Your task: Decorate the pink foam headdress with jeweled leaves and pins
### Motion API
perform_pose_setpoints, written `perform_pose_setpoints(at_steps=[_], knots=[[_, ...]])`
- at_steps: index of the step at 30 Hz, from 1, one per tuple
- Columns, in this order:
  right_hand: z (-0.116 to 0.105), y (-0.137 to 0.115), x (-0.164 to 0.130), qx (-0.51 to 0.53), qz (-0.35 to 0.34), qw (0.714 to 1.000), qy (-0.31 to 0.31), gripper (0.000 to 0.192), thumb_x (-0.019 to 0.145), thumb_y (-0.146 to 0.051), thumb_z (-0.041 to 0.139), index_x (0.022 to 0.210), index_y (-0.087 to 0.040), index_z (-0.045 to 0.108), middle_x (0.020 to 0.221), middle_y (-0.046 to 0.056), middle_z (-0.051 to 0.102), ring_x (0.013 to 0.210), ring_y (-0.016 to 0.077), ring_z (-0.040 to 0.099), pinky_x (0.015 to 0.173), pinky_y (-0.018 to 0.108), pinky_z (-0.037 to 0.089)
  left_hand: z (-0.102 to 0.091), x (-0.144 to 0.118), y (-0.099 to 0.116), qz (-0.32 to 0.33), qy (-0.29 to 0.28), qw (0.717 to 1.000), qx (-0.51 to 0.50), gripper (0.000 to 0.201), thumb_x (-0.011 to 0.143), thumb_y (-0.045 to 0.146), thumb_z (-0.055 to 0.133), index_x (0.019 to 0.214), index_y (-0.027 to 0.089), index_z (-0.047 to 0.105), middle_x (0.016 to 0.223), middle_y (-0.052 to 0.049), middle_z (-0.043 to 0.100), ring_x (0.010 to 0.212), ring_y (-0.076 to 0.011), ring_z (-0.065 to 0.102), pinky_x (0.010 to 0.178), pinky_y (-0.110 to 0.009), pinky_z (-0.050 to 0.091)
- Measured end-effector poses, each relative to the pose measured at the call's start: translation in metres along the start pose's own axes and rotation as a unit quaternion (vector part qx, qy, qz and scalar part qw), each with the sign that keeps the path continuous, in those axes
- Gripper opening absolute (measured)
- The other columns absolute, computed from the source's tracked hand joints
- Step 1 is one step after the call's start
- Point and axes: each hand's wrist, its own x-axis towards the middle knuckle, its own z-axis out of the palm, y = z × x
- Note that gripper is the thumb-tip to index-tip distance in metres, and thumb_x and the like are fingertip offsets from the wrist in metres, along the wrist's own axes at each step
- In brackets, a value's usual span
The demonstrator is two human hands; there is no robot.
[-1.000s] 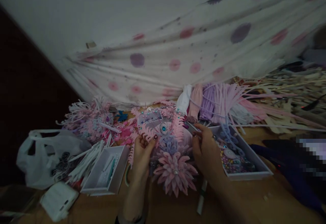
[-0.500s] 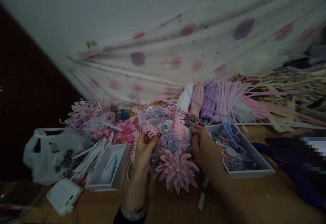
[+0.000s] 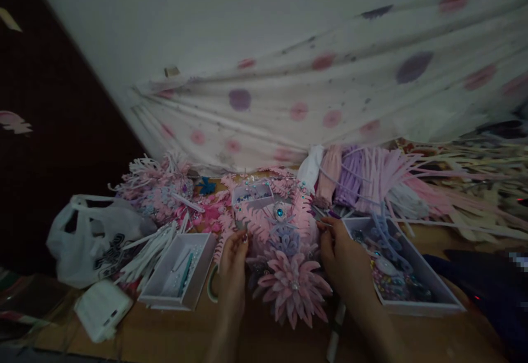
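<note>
Two half-curled hands (image 3: 233, 256) (image 3: 344, 256) beside pink flower (image 3: 295, 286)

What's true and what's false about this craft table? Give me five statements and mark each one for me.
1. The pink flower lies between the person's two forearms. True.
2. The white plastic bag is on the right side of the table. False: it is on the left side.
3. The box of colourful beads is to the right of the right hand. True.
4. The large gem above the flower is red. False: it is blue.
5. The left hand is inside the box of colourful beads. False: it is beside the pink decorations, left of the flower.
</note>
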Motion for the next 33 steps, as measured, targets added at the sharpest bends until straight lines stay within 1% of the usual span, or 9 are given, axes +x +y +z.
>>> perform_pose_setpoints(at_steps=[5,7,9,11,14,19,25,29,33], knots=[[0.000,0.003,0.003,0.013,0.006,1.000,0.003,0.035,0.094,-0.033,0.035,0.107,-0.016,0.062,0.071,0.009,0.068,0.062,0.0266,0.066,0.055,0.029,0.031,-0.013,-0.027,-0.007,0.055,-0.046,0.997,0.016,0.035,0.081,0.043,0.065,0.109,0.021,0.064,0.118,-0.010,0.068,0.113,-0.0249,0.063,0.096,-0.038,0.049],[0.001,0.005,0.005,0.019,0.014,1.000,0.004,0.037,0.095,-0.038,0.035,0.106,-0.017,0.064,0.072,0.008,0.068,0.064,0.0263,0.066,0.056,0.028,0.033,-0.015,-0.033,-0.009,0.086,-0.065,0.993,0.052,0.039,0.084,0.040,0.063,0.119,0.022,0.059,0.126,-0.011,0.064,0.120,-0.0260,0.059,0.100,-0.040,0.047],[0.002,0.006,0.005,0.024,0.021,0.999,0.006,0.041,0.095,-0.042,0.033,0.104,-0.017,0.065,0.071,0.008,0.068,0.066,0.0262,0.066,0.056,0.029,0.034,-0.016,-0.037,-0.010,0.143,-0.087,0.980,0.111,0.041,0.088,0.034,0.059,0.128,0.025,0.054,0.135,-0.011,0.057,0.127,-0.0263,0.052,0.105,-0.043,0.042],[0.003,0.007,0.005,0.027,0.024,0.999,0.008,0.044,0.095,-0.044,0.032,0.103,-0.017,0.066,0.072,0.008,0.068,0.067,0.0259,0.066,0.056,0.029,0.035,-0.015,-0.039,-0.010,0.225,-0.113,0.950,0.183,0.042,0.090,0.029,0.056,0.132,0.028,0.052,0.139,-0.011,0.052,0.132,-0.0270,0.046,0.110,-0.046,0.037],[0.002,0.007,0.005,0.026,0.020,0.999,0.004,0.046,0.094,-0.046,0.033,0.100,-0.017,0.068,0.074,0.009,0.069,0.068,0.0258,0.066,0.058,0.030,0.036,-0.013,-0.040,-0.009,0.325,-0.128,0.891,0.291,0.045,0.090,0.027,0.054,0.135,0.030,0.051,0.142,-0.012,0.046,0.135,-0.0299,0.041,0.109,-0.051,0.035],[0.000,0.005,0.006,0.023,0.016,1.000,0.000,0.047,0.091,-0.049,0.032,0.095,-0.018,0.068,0.069,0.007,0.068,0.064,0.0270,0.066,0.057,0.030,0.037,-0.012,-0.037,-0.009,0.396,-0.111,0.822,0.393,0.051,0.091,0.031,0.051,0.141,0.032,0.046,0.145,-0.013,0.037,0.129,-0.0334,0.042,0.100,-0.053,0.041],[0.000,0.003,0.006,0.017,0.012,1.000,0.002,0.048,0.089,-0.051,0.032,0.091,-0.019,0.069,0.070,0.008,0.069,0.065,0.0298,0.067,0.056,0.032,0.038,-0.014,-0.034,-0.008,0.434,-0.080,0.777,0.448,0.050,0.091,0.036,0.049,0.140,0.034,0.049,0.147,-0.014,0.033,0.117,-0.0336,0.047,0.089,-0.049,0.044],[0.000,0.004,0.005,0.014,0.016,1.000,0.006,0.048,0.088,-0.051,0.033,0.091,-0.019,0.069,0.072,0.009,0.070,0.065,0.0305,0.068,0.057,0.033,0.040,-0.013,-0.033,-0.005,0.459,-0.070,0.752,0.469,0.049,0.091,0.038,0.049,0.140,0.035,0.051,0.142,-0.015,0.038,0.109,-0.0322,0.051,0.086,-0.048,0.045],[-0.001,0.001,0.006,0.021,0.022,1.000,-0.002,0.048,0.087,-0.052,0.034,0.091,-0.020,0.069,0.070,0.007,0.069,0.065,0.0294,0.068,0.056,0.032,0.040,-0.014,-0.030,-0.001,0.491,-0.052,0.723,0.483,0.045,0.094,0.039,0.045,0.137,0.033,0.054,0.138,-0.016,0.043,0.110,-0.0322,0.052,0.087,-0.047,0.044]])
